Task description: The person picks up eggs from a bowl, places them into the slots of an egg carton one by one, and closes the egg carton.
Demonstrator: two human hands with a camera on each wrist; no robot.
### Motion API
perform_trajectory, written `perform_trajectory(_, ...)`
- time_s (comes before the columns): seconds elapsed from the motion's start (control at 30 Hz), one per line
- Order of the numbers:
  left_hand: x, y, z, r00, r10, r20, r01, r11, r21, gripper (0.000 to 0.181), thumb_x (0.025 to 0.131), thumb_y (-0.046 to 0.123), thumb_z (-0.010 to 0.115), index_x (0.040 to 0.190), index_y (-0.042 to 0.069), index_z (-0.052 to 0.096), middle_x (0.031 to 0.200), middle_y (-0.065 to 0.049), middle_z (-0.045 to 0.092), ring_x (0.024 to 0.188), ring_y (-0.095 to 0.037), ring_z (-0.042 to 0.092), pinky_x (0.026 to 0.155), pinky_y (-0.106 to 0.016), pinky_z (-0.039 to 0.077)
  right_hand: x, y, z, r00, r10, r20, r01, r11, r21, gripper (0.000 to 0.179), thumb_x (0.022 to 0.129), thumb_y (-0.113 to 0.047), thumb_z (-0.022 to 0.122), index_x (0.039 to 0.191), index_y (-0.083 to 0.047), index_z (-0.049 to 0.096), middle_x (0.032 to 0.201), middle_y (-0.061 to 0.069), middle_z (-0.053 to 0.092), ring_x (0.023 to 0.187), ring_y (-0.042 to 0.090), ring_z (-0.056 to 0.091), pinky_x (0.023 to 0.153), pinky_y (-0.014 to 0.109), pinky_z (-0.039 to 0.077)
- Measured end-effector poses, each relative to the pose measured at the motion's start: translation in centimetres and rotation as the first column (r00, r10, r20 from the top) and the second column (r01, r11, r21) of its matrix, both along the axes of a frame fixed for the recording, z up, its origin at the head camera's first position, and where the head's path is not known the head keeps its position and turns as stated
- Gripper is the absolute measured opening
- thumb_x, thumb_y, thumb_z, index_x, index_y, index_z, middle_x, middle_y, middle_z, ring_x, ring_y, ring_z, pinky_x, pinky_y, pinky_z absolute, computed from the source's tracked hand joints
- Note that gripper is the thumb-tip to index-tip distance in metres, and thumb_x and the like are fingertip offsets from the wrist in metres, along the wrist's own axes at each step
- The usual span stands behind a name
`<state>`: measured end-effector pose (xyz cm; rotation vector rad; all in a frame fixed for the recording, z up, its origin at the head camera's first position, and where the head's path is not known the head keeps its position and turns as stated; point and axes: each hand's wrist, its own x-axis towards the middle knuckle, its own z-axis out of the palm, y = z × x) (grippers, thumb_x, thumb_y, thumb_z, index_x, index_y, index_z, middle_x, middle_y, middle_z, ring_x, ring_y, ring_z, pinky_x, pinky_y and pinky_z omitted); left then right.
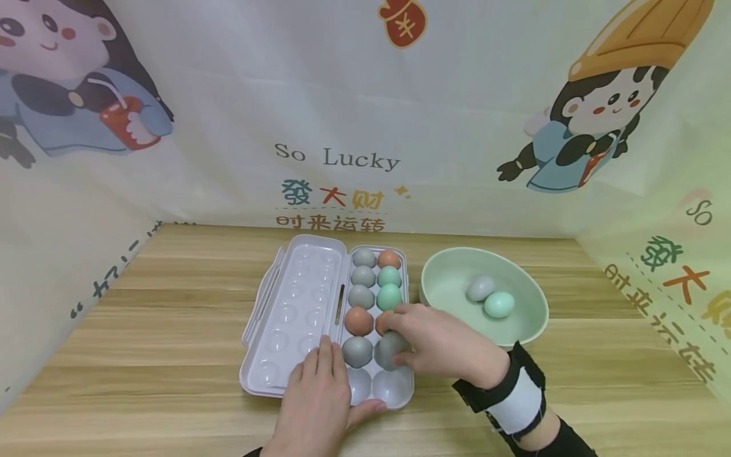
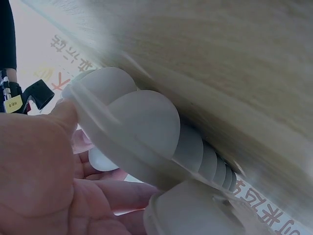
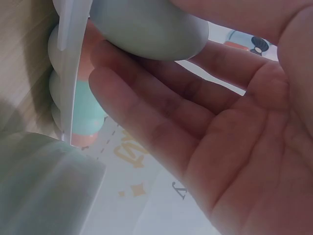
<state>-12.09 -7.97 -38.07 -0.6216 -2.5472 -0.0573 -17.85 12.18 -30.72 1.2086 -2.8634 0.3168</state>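
A white plastic egg carton (image 1: 305, 273) lies unfolded, its lid to the left and its egg half to the right. My right hand (image 1: 442, 339) grips a grey egg (image 1: 391, 351) at the right column, thumb on the near side and fingers beyond. The right wrist view shows this egg (image 3: 151, 32) against the thumb, by the tray edge. My left hand (image 1: 320, 397) rests flat over the carton's middle, fingers straight, thumb along the near edge. Grey, brown and green eggs fill the farther cups; the two nearest cups (image 1: 393, 387) hold no egg.
A pale green bowl (image 1: 514, 270) stands right of the carton, holding a grey egg (image 1: 480, 288) and a green egg (image 1: 499, 304). Everything sits on a wood-grain tabletop (image 1: 171, 355). A printed white curtain (image 1: 228, 127) closes off the back and sides.
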Motion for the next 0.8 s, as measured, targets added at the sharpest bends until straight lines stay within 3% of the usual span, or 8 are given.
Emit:
perform_trajectory(0.2,-0.1,0.0,0.0,0.999,0.002,-0.032,-0.002,1.000,-0.003,0.101,0.072,0.075,0.055,0.115,-0.016,0.055,0.116,-0.029,0.055,0.098,-0.035,0.056,0.078,-0.040,0.045,-0.1,-0.2,0.0,1.000,-0.010,0.006,0.010,1.000,0.016,0.036,0.070,-0.011,0.078,0.102,-0.014,0.061,0.092,-0.007,0.056,0.082,0.009,0.053,0.072,0.024,0.044)
perform_trajectory(0.43,-0.1,0.0,0.0,1.000,0.001,-0.026,-0.001,1.000,0.004,0.101,0.072,0.075,0.056,0.115,-0.016,0.055,0.116,-0.030,0.055,0.098,-0.035,0.056,0.078,-0.040,0.045,-0.2,-0.3,-0.3,0.998,-0.053,0.020,0.052,0.998,0.043,0.035,0.071,-0.014,0.078,0.101,-0.015,0.060,0.090,-0.008,0.056,0.078,0.008,0.051,0.068,0.024,0.044)
perform_trajectory(0.8,0.0,0.0,0.0,1.000,-0.001,-0.001,0.001,1.000,0.017,0.100,0.072,0.074,0.056,0.115,-0.016,0.054,0.116,-0.030,0.054,0.100,-0.036,0.056,0.080,-0.041,0.045,-0.1,-0.9,-1.2,0.995,-0.056,-0.085,0.063,0.994,0.090,0.031,0.069,-0.018,0.079,0.089,-0.018,0.055,0.078,-0.011,0.050,0.067,0.008,0.048,0.057,0.024,0.040)
